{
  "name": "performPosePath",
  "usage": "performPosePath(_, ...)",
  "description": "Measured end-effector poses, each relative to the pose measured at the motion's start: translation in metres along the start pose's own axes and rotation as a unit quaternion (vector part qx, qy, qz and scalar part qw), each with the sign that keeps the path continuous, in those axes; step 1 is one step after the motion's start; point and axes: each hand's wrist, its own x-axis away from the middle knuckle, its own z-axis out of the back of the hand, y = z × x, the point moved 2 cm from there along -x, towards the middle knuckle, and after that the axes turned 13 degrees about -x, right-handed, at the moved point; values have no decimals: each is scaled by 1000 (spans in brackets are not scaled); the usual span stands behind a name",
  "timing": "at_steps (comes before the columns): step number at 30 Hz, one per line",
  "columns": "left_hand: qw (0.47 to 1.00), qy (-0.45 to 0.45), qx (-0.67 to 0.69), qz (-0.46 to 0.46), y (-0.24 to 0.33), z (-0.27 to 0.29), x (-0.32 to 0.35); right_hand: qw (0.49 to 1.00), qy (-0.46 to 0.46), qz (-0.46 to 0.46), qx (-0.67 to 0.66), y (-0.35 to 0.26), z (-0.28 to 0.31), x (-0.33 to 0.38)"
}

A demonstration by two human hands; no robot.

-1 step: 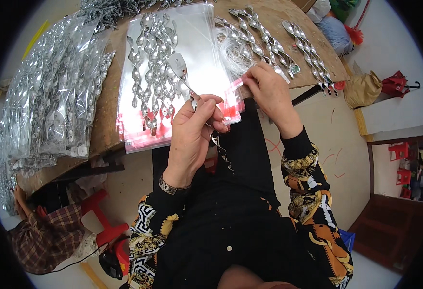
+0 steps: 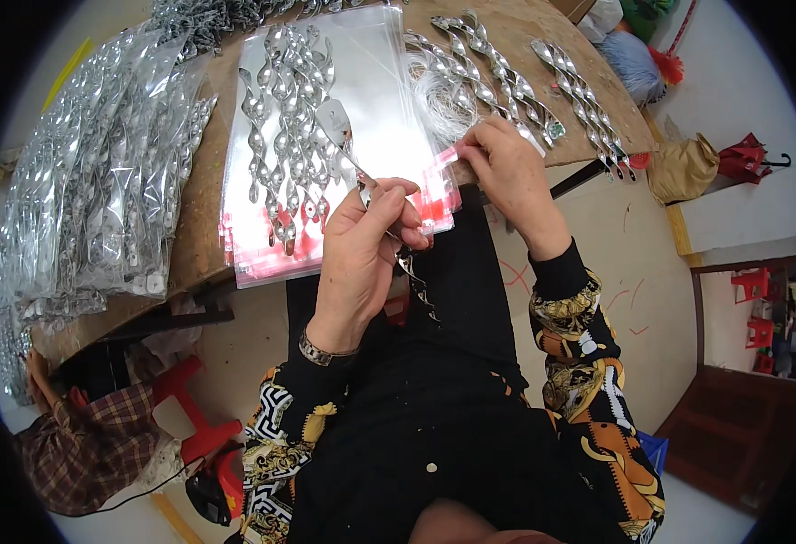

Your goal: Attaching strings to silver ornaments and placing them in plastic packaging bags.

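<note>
My left hand (image 2: 366, 249) is closed round a twisted silver spiral strip (image 2: 344, 145). Its flat, broad end points up over the table, and its thin tail hangs below my fingers. To the right, my right hand (image 2: 514, 177) pinches at the table's edge, beside a coil of thin white string (image 2: 443, 102); whatever is between its fingertips is too small to make out. Under and beyond my left hand lies a stack of clear plastic bags (image 2: 375, 68) with pink-red lower edges. Several twisted silver strips (image 2: 291, 118) rest on that stack.
Plastic-wrapped bundles of silver spirals (image 2: 99, 172) cover the table's left side. More loose silver spirals (image 2: 584, 104) lie at the right. A person in a plaid sleeve (image 2: 90, 444) is at the lower left, near a red stool (image 2: 194, 408). A tan bag (image 2: 684, 170) stands at the right.
</note>
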Motion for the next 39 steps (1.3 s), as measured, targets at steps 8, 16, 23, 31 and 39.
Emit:
performPosePath(8,1000,4,6,1,1,1,1,974,39,-93,-201,18,12,-2)
performPosePath(16,1000,-13,-2,-1,0,-3,-4,890,28,-188,-415,9,25,-6)
performPosePath(23,999,-26,-21,12,1,-14,-9,845,32,-171,-506,-14,33,3)
performPosePath(31,997,-60,-47,27,5,-29,-10,891,-14,-136,-434,-58,35,31)
performPosePath(39,999,-35,-34,20,9,-30,-6,945,-26,-84,-316,-74,35,43)
